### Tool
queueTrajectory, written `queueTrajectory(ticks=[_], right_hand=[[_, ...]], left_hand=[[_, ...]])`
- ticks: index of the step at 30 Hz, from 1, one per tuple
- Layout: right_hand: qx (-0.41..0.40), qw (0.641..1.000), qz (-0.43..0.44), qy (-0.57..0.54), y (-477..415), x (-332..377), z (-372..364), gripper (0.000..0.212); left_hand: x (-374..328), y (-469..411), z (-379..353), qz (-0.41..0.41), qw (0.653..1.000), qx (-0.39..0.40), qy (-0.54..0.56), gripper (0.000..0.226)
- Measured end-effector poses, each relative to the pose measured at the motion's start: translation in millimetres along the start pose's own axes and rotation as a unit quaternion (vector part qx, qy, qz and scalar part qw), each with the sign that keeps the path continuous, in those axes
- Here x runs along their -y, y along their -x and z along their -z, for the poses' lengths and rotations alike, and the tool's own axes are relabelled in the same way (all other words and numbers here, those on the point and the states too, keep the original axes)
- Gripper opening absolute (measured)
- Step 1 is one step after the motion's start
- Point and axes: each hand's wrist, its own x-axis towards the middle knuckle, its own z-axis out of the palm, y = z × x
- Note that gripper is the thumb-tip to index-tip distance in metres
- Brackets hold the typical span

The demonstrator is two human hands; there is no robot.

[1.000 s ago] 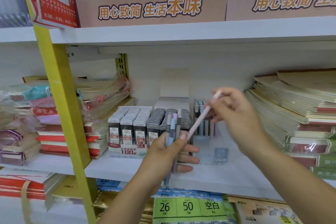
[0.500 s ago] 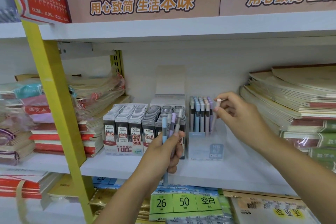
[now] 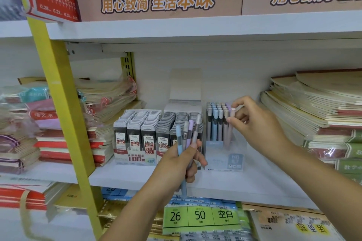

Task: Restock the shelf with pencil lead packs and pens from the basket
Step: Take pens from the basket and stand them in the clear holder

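Four pens (image 3: 187, 139) upright in left hand (image 3: 180, 164).

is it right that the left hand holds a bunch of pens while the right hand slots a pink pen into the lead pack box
Not quite. In the head view the right hand slots the pink pen into the clear pen display box, beside the lead pack box. The left hand does hold a bunch of pens.

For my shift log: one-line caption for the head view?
Right hand slots a pink pen into the clear display box; left hand holds four more.
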Motion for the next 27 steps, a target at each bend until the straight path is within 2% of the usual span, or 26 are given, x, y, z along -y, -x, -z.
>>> queueTrajectory(ticks=[3, 6, 7, 9, 11, 13, 15, 17, 19, 20, 23, 27], right_hand=[[0.015, 0.998, 0.013, 0.061, 3, -2, -9, 0.024], [-0.053, 0.995, 0.033, 0.082, 4, 6, -9, 0.019], [-0.064, 0.997, 0.029, 0.039, 6, 13, -8, 0.018], [-0.015, 0.991, -0.013, -0.13, 11, 31, -6, 0.018], [0.076, 0.956, -0.064, -0.277, 15, 46, -6, 0.023], [0.107, 0.935, -0.077, -0.328, 16, 53, -6, 0.024], [0.073, 0.922, -0.091, -0.369, 14, 54, -2, 0.02], [-0.019, 0.912, -0.091, -0.399, 7, 49, 8, 0.018], [-0.089, 0.922, -0.049, -0.375, -4, 42, 19, 0.02], [-0.096, 0.936, -0.022, -0.337, -9, 39, 22, 0.021], [-0.045, 0.982, 0.03, -0.183, -19, 35, 16, 0.018], [0.008, 0.996, 0.075, -0.046, -20, 32, -8, 0.018]], left_hand=[[-2, 1, 1, -0.009, 1.0, 0.008, -0.013, 0.025], [-4, 3, 1, -0.013, 0.999, 0.013, -0.027, 0.026], [-5, 3, 1, -0.014, 0.999, 0.018, -0.031, 0.026], [-7, 3, -1, -0.019, 0.999, 0.031, -0.038, 0.025], [-8, 3, -5, -0.022, 0.998, 0.045, -0.043, 0.025], [-8, 3, -7, -0.017, 0.998, 0.055, -0.04, 0.026], [-6, 3, -7, -0.005, 0.998, 0.053, -0.03, 0.029], [-4, 4, -1, 0.001, 0.999, 0.029, -0.038, 0.03], [-4, 5, 7, -0.004, 0.998, -0.005, -0.064, 0.027], [-4, 5, 11, -0.009, 0.997, -0.019, -0.077, 0.026], [-5, 5, 19, -0.013, 0.995, -0.045, -0.083, 0.025], [-6, 6, 18, 0.005, 0.998, -0.044, -0.033, 0.027]])
